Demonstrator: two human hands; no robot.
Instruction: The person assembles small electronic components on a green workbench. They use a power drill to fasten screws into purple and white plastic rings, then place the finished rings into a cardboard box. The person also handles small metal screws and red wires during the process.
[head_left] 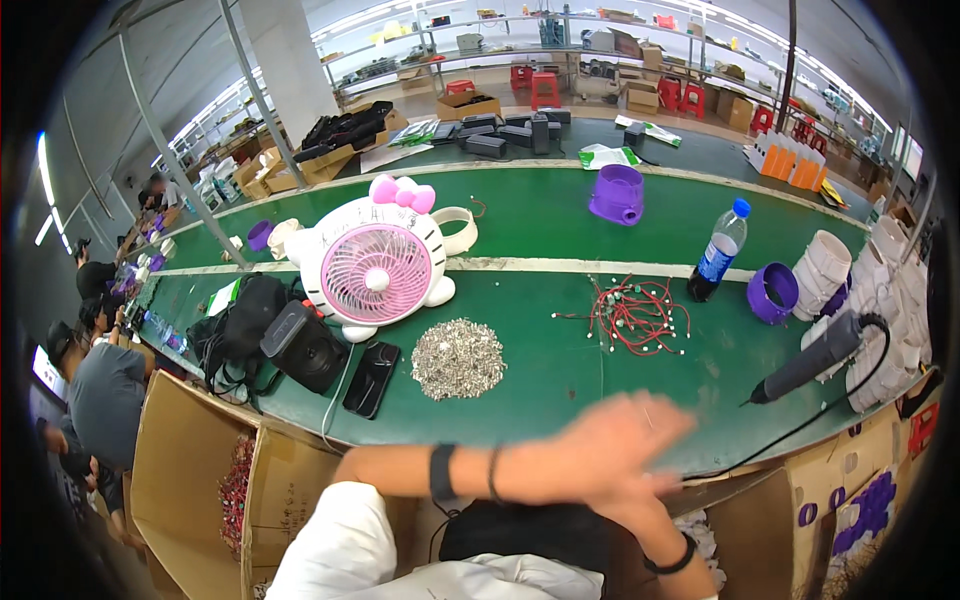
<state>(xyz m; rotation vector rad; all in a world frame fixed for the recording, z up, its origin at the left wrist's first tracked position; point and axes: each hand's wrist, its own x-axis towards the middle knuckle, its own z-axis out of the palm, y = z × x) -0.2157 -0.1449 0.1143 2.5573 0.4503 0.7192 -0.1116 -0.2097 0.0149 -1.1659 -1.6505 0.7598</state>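
Both hands overlap above the front edge of the green workbench point(540, 390), smeared by motion. My left hand point(598, 452), with a black band at its wrist, reaches across to the right. Its fingers blur together, so what they hold, if anything, cannot be made out. My right hand point(632, 502) comes up from below and is largely hidden behind the left. Beyond the hands lies a tangle of thin red wires point(640, 315) with small connectors. A heap of small silvery metal parts point(458, 358) sits to their left.
A pink and white fan point(375, 265), a black speaker point(305, 345) and a phone point(372, 380) stand left. At right are a drink bottle point(718, 250), a purple ring point(772, 293), stacked white housings point(822, 270) and a corded dark electric screwdriver point(815, 358). A cardboard box point(190, 480) stands lower left.
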